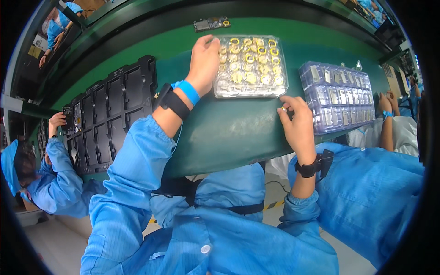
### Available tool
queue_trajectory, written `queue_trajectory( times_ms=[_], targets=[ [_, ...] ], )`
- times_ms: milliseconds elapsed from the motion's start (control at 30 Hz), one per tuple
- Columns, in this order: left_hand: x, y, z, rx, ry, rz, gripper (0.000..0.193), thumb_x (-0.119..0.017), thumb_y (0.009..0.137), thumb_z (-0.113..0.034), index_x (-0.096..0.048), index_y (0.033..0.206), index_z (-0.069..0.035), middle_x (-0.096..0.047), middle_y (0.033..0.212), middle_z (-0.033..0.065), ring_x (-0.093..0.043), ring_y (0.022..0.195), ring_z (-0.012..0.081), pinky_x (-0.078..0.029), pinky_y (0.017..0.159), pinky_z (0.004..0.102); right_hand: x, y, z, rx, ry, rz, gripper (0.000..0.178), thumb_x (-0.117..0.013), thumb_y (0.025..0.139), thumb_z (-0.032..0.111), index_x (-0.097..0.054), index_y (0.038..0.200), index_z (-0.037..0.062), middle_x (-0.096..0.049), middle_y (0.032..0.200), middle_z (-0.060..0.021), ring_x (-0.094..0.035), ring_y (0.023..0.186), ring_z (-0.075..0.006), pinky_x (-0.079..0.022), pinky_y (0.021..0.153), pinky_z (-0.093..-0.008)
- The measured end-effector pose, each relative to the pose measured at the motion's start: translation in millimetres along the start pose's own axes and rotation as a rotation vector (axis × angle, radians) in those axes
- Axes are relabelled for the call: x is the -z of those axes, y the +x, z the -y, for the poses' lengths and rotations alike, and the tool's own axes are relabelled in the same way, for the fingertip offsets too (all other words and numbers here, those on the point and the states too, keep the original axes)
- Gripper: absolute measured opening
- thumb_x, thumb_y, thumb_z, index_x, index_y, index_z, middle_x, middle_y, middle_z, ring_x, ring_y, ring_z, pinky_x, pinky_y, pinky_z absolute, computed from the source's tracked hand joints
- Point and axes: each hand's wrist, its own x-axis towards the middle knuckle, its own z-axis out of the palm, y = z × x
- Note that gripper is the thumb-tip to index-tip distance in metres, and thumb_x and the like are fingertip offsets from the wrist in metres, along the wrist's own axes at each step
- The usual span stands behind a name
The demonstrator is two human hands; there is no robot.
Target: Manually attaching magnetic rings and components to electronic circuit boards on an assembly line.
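A clear plastic tray point(251, 95) lies on the green table, its pockets filled with small round pieces, some showing yellow rings. My left hand point(205, 62) grips the tray's left side, thumb and fingers at its upper left corner. Just off the tray's lower right corner, my right hand point(299, 120) has thumb and forefinger brought together on a small round yellow piece point(283, 109), mostly covered by the fingertips. Beyond the tray, near the table's far edge, sits a dark circuit board point(211, 24) with a yellow ring at its right end.
Stacked translucent trays point(338, 103) with silvery rectangular parts stand at the right. On the left rests a large black tray point(112, 114) with rectangular compartments. A co-worker's hand point(57, 122) holds a dark board over its far left end. Another person's hands point(389, 103) are at the right.
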Motion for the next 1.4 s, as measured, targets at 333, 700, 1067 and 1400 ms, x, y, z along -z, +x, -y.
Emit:
queue_trajectory(
  times_ms=[333, 700, 1067, 1400],
  targets=[
    [12, 20, -13, 0.121, -0.240, 0.060, 0.024, -0.056, 0.104, -0.008, -0.061, 0.117, 0.011, -0.071, 0.106, 0.0171, -0.070, 0.093, 0.0243, -0.060, 0.085, 0.0416, 1, 3, 4, -0.004, 0.088, 0.032, 0.029, -0.074, 0.089, 0.001, -0.071, 0.118, 0.0025, -0.065, 0.095, -0.0142, -0.063, 0.087, -0.0299, -0.052, 0.080, -0.0398],
    [8, 15, -15, 0.172, -0.242, 0.056, 0.029, -0.053, 0.107, -0.013, -0.062, 0.125, 0.009, -0.072, 0.118, 0.0169, -0.068, 0.106, 0.0283, -0.055, 0.097, 0.0436, 4, -1, 4, -0.032, 0.131, 0.047, 0.031, -0.074, 0.087, -0.001, -0.072, 0.117, 0.0037, -0.062, 0.092, -0.0108, -0.060, 0.085, -0.0244, -0.051, 0.077, -0.0360],
    [17, 6, -19, 0.037, -0.094, -0.041, 0.037, -0.062, 0.102, -0.021, -0.062, 0.128, 0.005, -0.069, 0.123, 0.0154, -0.064, 0.110, 0.0237, -0.050, 0.099, 0.0368, 6, 0, 14, -0.118, 0.579, 0.076, 0.033, -0.074, 0.089, -0.009, -0.072, 0.120, 0.0012, -0.061, 0.093, -0.0007, -0.062, 0.081, -0.0061, -0.051, 0.073, -0.0217],
    [113, -179, -94, -0.065, 0.141, 0.278, 0.035, -0.070, 0.097, -0.006, -0.065, 0.131, 0.002, -0.072, 0.116, 0.0121, -0.070, 0.103, 0.0183, -0.054, 0.091, 0.0307, -19, 7, 135, 0.028, 1.334, 0.367, 0.037, -0.076, 0.088, -0.012, -0.066, 0.123, -0.0064, -0.066, 0.104, -0.0076, -0.070, 0.093, -0.0149, -0.059, 0.083, -0.0260]
  ],
)
